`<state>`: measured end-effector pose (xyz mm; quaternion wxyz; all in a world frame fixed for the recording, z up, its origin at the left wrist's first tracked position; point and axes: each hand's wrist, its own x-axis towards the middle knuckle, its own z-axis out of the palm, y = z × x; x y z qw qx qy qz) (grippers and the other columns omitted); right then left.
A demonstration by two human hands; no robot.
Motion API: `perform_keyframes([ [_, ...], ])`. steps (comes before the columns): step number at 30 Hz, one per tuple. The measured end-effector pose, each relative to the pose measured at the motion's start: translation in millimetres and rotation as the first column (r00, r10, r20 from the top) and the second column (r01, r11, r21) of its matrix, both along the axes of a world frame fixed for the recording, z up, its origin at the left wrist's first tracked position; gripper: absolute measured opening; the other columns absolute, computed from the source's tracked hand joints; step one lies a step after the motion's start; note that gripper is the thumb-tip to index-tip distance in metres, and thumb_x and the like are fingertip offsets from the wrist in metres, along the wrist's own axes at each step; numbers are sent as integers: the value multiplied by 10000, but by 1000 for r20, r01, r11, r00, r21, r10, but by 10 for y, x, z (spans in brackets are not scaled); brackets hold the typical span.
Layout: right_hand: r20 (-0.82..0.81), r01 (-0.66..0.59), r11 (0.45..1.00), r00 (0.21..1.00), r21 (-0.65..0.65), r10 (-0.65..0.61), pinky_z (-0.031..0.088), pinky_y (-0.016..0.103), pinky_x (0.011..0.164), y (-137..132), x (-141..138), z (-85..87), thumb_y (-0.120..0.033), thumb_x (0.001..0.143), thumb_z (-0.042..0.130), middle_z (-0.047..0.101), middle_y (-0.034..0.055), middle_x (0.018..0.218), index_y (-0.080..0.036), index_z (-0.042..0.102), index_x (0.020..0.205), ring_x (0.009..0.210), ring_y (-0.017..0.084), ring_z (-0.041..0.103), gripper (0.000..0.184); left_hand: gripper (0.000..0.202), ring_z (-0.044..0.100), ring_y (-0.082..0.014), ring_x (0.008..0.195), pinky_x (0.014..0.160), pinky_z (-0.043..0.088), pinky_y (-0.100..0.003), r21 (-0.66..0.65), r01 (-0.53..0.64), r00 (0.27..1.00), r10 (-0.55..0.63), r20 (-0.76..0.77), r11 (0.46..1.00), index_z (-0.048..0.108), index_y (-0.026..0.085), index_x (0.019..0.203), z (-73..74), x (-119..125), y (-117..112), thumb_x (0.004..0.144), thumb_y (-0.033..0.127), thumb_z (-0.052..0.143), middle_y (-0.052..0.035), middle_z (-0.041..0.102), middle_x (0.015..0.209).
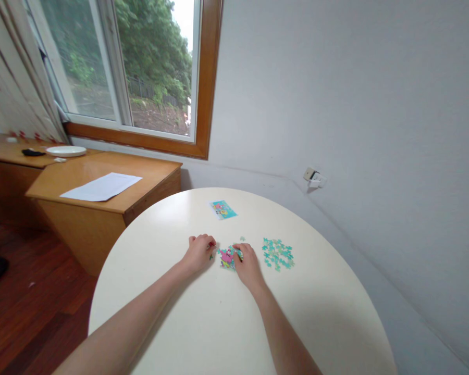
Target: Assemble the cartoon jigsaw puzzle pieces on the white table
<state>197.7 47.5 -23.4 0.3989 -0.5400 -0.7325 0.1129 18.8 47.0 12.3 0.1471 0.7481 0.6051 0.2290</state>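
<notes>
A partly joined jigsaw puzzle (225,257) with a pink figure and teal and yellow patches lies flat on a round white table (219,323). My left hand (197,253) is at its left side, fingers pinched on a small puzzle piece (214,245) that they partly hide. Another small green piece (211,257) shows beneath those fingers. My right hand (248,264) is curled over the puzzle's right edge, thumb and fingers gripping it and covering that part. Just beyond the right fingertips lies one loose puzzle piece (242,238).
Several loose teal and pale green puzzle pieces (277,254) are spread right of my right hand. A picture card (222,209) lies toward the table's far edge. To the left stands a wooden desk (156,179) bearing a white paper (101,187) and a white plate (66,151).
</notes>
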Motion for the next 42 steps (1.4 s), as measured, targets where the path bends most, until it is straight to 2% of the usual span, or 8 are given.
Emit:
perform_keyframes([
  [6,-7,-86,995,996,-58,86,455,347,883,-28,-10,48,-94,764,438,676,56,984,-206,653,969,938,199,613,318,209,584,-181,836,856,323,-359,79,4,995,-12,101,997,596,192,857,-21,5,13,844,181,388,-35,675,871],
  [11,-50,-144,984,989,-101,140,460,345,892,-36,-18,46,-41,732,414,699,19,990,-236,677,967,938,180,630,403,162,588,-160,776,863,337,-347,83,30,987,-42,154,996,601,192,848,14,35,-21,846,207,439,-11,681,807],
  [15,-42,-149,984,988,-99,146,471,356,882,-37,-14,43,-36,715,431,705,21,972,-238,682,975,926,188,635,414,108,590,-138,712,808,378,-290,55,32,980,-42,196,998,619,198,855,-19,50,-19,813,212,521,8,681,738],
  [23,-7,-155,981,988,-118,155,467,352,904,-50,-23,73,-49,714,468,702,32,985,-218,685,969,946,187,632,375,111,593,-129,670,706,410,-242,10,49,970,-50,240,999,655,151,805,-111,33,47,784,202,558,-21,683,717],
  [33,-2,-167,979,986,-121,168,467,355,901,-37,-22,73,-82,721,496,702,40,975,-219,684,940,943,191,632,319,128,581,-124,631,711,393,-248,8,51,980,-52,190,999,674,170,783,-173,36,74,784,232,562,2,677,674],
  [42,11,-170,980,985,-103,172,465,353,899,-26,-24,52,-69,718,501,698,44,990,-209,678,944,935,185,632,319,139,601,-156,708,792,333,-321,-10,28,994,-27,103,1000,676,184,802,-73,90,27,802,234,547,-8,685,703],
])
